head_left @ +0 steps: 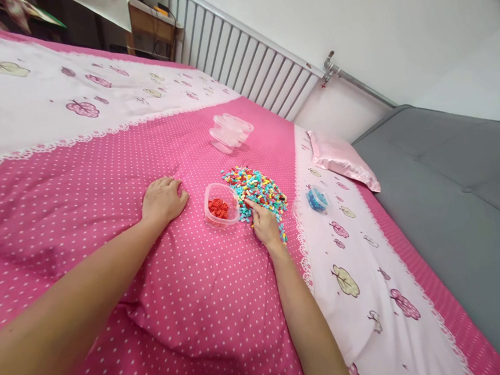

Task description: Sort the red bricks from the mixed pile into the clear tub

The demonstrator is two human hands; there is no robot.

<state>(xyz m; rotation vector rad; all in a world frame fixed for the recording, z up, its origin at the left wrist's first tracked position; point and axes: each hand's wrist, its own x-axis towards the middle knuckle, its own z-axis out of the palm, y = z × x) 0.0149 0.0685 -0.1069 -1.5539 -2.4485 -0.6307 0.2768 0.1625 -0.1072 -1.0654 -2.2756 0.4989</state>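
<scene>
A heap of small coloured pieces [256, 188], in red, yellow, turquoise and white, lies on the pink dotted bed cover. My right hand [265, 224] reaches into the heap's near left side with its index finger extended and the other fingers curled in. Whatever is at its fingertips is too small to make out. Just left of it stands a clear plastic tub [222, 220] with red pieces [218, 208] inside. My left hand [163, 199] rests palm down on the cover, left of the tub, fingers loosely spread and holding nothing.
Stacked clear empty tubs [231, 132] stand beyond the heap. To the right, another tub with blue pieces [317, 199] sits on the white band of the cover. Farther off are a pink pillow [344, 159], a grey headboard [456, 193] and a metal railing [242, 51].
</scene>
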